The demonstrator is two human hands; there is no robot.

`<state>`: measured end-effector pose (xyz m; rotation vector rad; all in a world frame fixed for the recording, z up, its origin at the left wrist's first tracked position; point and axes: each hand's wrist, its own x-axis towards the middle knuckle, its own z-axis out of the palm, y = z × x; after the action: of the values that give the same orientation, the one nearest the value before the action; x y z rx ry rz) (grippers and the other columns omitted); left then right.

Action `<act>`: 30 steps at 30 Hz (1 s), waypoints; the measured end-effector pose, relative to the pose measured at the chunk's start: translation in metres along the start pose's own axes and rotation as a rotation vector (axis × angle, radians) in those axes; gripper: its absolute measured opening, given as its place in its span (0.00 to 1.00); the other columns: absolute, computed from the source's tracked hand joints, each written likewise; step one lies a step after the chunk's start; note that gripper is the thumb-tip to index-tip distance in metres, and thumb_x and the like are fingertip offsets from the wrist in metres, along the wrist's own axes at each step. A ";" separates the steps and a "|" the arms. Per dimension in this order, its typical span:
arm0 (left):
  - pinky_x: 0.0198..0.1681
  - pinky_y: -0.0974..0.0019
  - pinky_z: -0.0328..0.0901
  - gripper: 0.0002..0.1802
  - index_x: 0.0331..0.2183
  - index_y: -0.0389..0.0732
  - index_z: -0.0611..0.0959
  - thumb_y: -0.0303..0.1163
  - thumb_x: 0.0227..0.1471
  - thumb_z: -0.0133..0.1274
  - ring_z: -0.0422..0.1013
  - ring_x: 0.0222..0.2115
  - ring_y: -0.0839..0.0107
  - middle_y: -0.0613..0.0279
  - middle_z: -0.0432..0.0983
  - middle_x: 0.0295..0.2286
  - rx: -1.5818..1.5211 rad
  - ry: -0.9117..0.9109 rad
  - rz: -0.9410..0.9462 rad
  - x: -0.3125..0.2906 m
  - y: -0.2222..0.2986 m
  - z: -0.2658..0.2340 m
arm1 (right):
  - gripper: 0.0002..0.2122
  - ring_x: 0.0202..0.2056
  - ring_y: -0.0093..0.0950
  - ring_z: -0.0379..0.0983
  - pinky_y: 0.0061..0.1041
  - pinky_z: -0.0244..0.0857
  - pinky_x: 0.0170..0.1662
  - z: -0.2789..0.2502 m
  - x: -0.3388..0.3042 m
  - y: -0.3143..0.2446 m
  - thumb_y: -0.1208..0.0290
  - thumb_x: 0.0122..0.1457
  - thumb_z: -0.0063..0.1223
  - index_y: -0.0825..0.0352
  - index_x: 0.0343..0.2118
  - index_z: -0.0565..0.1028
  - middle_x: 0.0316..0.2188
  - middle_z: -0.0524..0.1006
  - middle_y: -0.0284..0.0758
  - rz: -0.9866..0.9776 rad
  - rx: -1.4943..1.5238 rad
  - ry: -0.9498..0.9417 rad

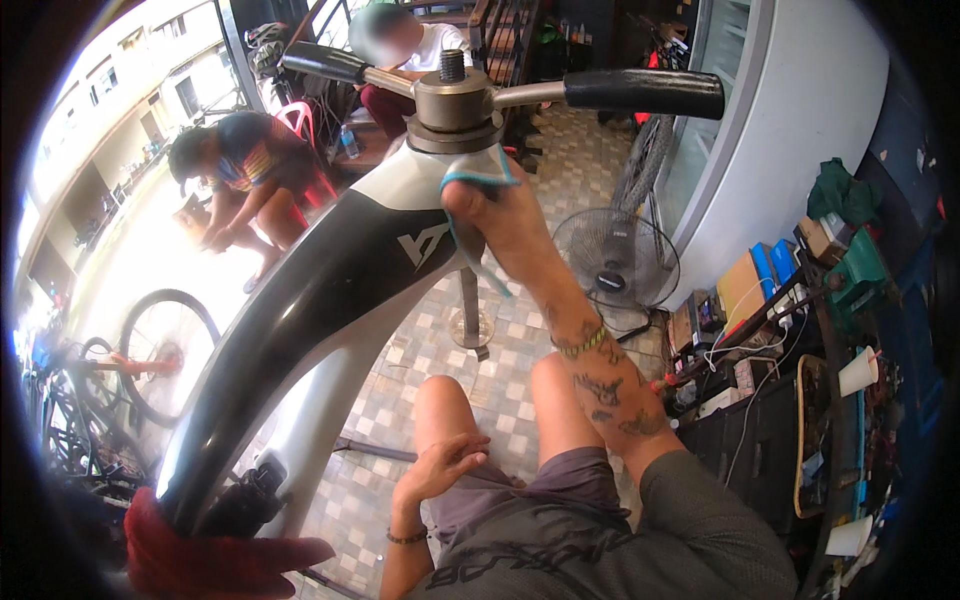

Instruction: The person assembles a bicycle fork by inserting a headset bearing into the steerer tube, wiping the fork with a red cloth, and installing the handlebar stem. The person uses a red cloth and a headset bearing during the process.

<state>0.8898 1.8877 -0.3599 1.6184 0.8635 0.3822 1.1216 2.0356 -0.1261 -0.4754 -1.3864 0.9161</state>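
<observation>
A bicycle frame (330, 270) in glossy black and silver-white slants from the lower left up to the centre. On top of its head tube sits a steel tool (452, 105) with a threaded stud and two black-gripped handles, one to each side. My right hand (505, 220) is wrapped round the head tube just below the tool. It presses a cloth with light blue edging (483, 181) against the frame. My left hand (445, 468) lies over my left thigh with fingers stretched out, apart from the frame and holding nothing. A red cloth (190, 560) drapes the frame's lower end.
Beyond the frame, one person (240, 170) bends forward at the left and another (410, 50) sits at the back. A standing fan (615, 260) is on the tiled floor near a white cabinet (790, 100). Cluttered shelves (790, 370) line the right; a bicycle wheel (170, 350) is left.
</observation>
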 end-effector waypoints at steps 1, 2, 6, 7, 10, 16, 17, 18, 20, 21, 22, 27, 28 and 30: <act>0.57 0.60 0.68 0.23 0.56 0.33 0.79 0.39 0.66 0.56 0.76 0.52 0.60 0.49 0.81 0.50 0.005 0.010 0.005 -0.001 0.000 0.000 | 0.28 0.46 0.21 0.75 0.25 0.70 0.52 -0.002 0.010 -0.002 0.50 0.60 0.68 0.65 0.55 0.76 0.44 0.80 0.31 -0.045 -0.007 -0.065; 0.57 0.60 0.68 0.23 0.56 0.33 0.79 0.39 0.66 0.56 0.76 0.52 0.60 0.49 0.81 0.50 0.012 0.028 0.027 -0.003 0.000 -0.001 | 0.29 0.46 0.21 0.75 0.25 0.71 0.52 -0.004 0.017 -0.003 0.49 0.58 0.70 0.64 0.55 0.76 0.44 0.80 0.31 -0.090 -0.015 -0.131; 0.57 0.60 0.68 0.23 0.55 0.33 0.80 0.39 0.66 0.56 0.76 0.51 0.60 0.50 0.81 0.49 -0.027 0.047 -0.038 -0.005 -0.006 0.001 | 0.36 0.50 0.24 0.75 0.29 0.70 0.56 -0.009 0.008 0.015 0.34 0.62 0.52 0.64 0.59 0.73 0.49 0.80 0.34 0.105 0.004 -0.005; 0.57 0.60 0.68 0.22 0.54 0.33 0.81 0.39 0.66 0.56 0.77 0.51 0.60 0.50 0.81 0.49 -0.039 0.050 -0.033 -0.005 -0.008 0.002 | 0.37 0.51 0.26 0.76 0.32 0.69 0.58 -0.011 0.001 0.021 0.32 0.66 0.44 0.64 0.61 0.72 0.51 0.79 0.35 0.124 0.103 0.011; 0.56 0.60 0.69 0.22 0.54 0.34 0.81 0.40 0.66 0.56 0.77 0.50 0.60 0.50 0.81 0.49 -0.075 0.041 0.007 0.001 -0.016 0.005 | 0.35 0.58 0.33 0.74 0.36 0.67 0.63 -0.030 -0.027 0.030 0.38 0.70 0.41 0.67 0.63 0.71 0.59 0.77 0.40 0.355 0.870 0.134; 0.55 0.61 0.69 0.22 0.54 0.34 0.81 0.40 0.65 0.57 0.77 0.50 0.60 0.50 0.82 0.47 -0.031 0.016 -0.038 0.006 -0.017 0.007 | 0.36 0.59 0.37 0.73 0.39 0.64 0.64 -0.040 -0.049 0.011 0.39 0.70 0.39 0.70 0.65 0.68 0.60 0.75 0.41 0.124 0.922 0.196; 0.55 0.61 0.69 0.23 0.54 0.34 0.81 0.40 0.65 0.57 0.77 0.50 0.60 0.50 0.82 0.47 -0.029 0.026 -0.011 0.006 -0.014 0.008 | 0.36 0.59 0.37 0.73 0.38 0.64 0.64 -0.027 -0.054 0.007 0.39 0.70 0.39 0.70 0.64 0.68 0.60 0.75 0.41 0.109 0.885 0.204; 0.55 0.61 0.69 0.23 0.54 0.34 0.81 0.40 0.66 0.56 0.77 0.50 0.60 0.50 0.82 0.47 -0.016 0.022 -0.038 0.006 -0.010 0.008 | 0.36 0.59 0.37 0.73 0.38 0.64 0.64 -0.016 -0.058 0.003 0.39 0.70 0.38 0.71 0.64 0.67 0.60 0.75 0.41 0.079 0.866 0.179; 0.55 0.60 0.70 0.23 0.54 0.34 0.81 0.40 0.66 0.56 0.77 0.50 0.61 0.50 0.82 0.47 0.022 0.018 -0.023 0.006 0.001 0.008 | 0.36 0.60 0.38 0.72 0.40 0.64 0.64 0.011 -0.074 -0.004 0.41 0.69 0.39 0.72 0.65 0.66 0.60 0.74 0.43 0.108 0.538 0.421; 0.55 0.60 0.69 0.23 0.55 0.33 0.80 0.40 0.66 0.56 0.77 0.50 0.61 0.49 0.81 0.48 -0.004 0.034 -0.035 0.007 0.008 0.007 | 0.35 0.60 0.39 0.72 0.40 0.64 0.64 0.011 -0.081 -0.009 0.43 0.69 0.41 0.72 0.65 0.66 0.61 0.74 0.43 0.046 0.714 0.427; 0.55 0.60 0.69 0.24 0.56 0.32 0.79 0.40 0.67 0.55 0.77 0.50 0.62 0.49 0.81 0.48 -0.025 0.042 -0.039 0.009 0.016 0.008 | 0.35 0.60 0.40 0.72 0.40 0.64 0.64 0.009 -0.089 -0.013 0.45 0.68 0.42 0.73 0.65 0.66 0.61 0.74 0.44 0.023 0.833 0.452; 0.56 0.63 0.68 0.25 0.60 0.29 0.73 0.36 0.69 0.51 0.75 0.51 0.65 0.49 0.80 0.48 -0.748 0.250 0.398 0.041 0.071 0.026 | 0.31 0.61 0.43 0.72 0.41 0.64 0.66 -0.053 -0.139 -0.015 0.62 0.61 0.47 0.74 0.65 0.65 0.61 0.73 0.47 0.185 0.914 0.183; 0.56 0.65 0.68 0.25 0.61 0.29 0.72 0.35 0.70 0.49 0.75 0.51 0.67 0.50 0.80 0.49 -0.991 0.221 0.486 0.051 0.086 0.032 | 0.31 0.60 0.44 0.72 0.41 0.64 0.66 -0.065 -0.152 -0.010 0.64 0.59 0.47 0.74 0.65 0.65 0.61 0.73 0.48 0.206 0.870 0.146; 0.54 0.67 0.69 0.22 0.58 0.29 0.75 0.32 0.69 0.51 0.76 0.49 0.70 0.52 0.81 0.46 -0.963 0.339 0.350 0.063 0.117 0.038 | 0.30 0.57 0.41 0.75 0.40 0.67 0.63 -0.086 -0.183 0.000 0.67 0.57 0.47 0.74 0.64 0.66 0.57 0.76 0.47 0.326 0.745 0.253</act>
<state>0.9950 1.9036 -0.2717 0.7909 0.4891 1.1459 1.2167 1.9120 -0.2541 -0.2292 -0.6678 1.4928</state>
